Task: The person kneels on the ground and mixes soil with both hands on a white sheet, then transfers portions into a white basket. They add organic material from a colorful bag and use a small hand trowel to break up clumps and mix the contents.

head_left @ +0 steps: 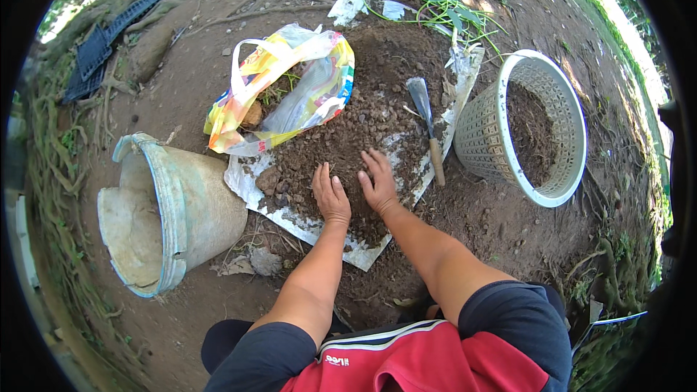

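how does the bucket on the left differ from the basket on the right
The bucket has solid walls, while the basket has latticed ones. The bucket's rim is broken, with a gap; the basket's is a whole ring. The basket holds dark soil; the bucket shows bare wall inside. Both are pale, round containers beside the soil heap.

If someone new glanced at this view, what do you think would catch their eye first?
Probably the multicoloured plastic bag, bright against the brown ground, up and to the left of the hands. Next might come the left hand and right hand, fingers spread at the dark soil in the middle. The pale bucket at left and latticed basket at right frame the scene.
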Available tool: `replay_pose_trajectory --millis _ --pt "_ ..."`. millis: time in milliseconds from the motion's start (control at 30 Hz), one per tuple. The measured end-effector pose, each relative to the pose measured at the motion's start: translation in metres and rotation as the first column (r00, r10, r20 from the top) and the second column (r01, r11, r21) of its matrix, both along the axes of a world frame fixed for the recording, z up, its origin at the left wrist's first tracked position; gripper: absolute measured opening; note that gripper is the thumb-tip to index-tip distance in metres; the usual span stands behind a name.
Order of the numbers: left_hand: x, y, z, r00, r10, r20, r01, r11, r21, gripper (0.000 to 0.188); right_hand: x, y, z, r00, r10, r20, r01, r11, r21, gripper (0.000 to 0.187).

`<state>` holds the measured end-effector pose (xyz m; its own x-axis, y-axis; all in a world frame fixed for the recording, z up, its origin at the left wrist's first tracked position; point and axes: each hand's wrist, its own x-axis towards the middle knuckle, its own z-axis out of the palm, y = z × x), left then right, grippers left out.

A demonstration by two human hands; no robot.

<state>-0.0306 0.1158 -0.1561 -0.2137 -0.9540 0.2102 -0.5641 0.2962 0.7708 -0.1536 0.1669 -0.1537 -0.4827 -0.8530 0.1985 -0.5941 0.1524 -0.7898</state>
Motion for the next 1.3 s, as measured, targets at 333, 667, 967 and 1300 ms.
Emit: replay_pose_trajectory --millis 333,667,967,1300 --pt "-0.037 -0.002 0.025 0.856 0.346 -0.383 -0.213 0.913 0.349 0.033 0.031 -0.031 0.038 0.143 -0.055 0.988 0.152 0.988 0.033 0.033" --pt "-0.097 -0.008 0.157 0.848 0.067 -0.526 -0.044 0.997 0.056 0.026 -0.02 -0.027 0.159 0.105 0.202 0.974 0.329 0.917 -0.226 0.034" --pt "-0.243 0.041 0.295 0.563 -0.337 -0.755 0.492 0.87 -0.021 0.043 -0.169 0.042 0.305 0.519 0.056 0.853 0.522 0.769 -0.369 0.032" --pt "-0.228 0.033 0.27 0.556 -0.517 -0.651 0.715 0.696 0.059 0.07 -0.227 0.128 0.317 0.565 -0.315 0.763 0.449 0.893 0.035 0.074"
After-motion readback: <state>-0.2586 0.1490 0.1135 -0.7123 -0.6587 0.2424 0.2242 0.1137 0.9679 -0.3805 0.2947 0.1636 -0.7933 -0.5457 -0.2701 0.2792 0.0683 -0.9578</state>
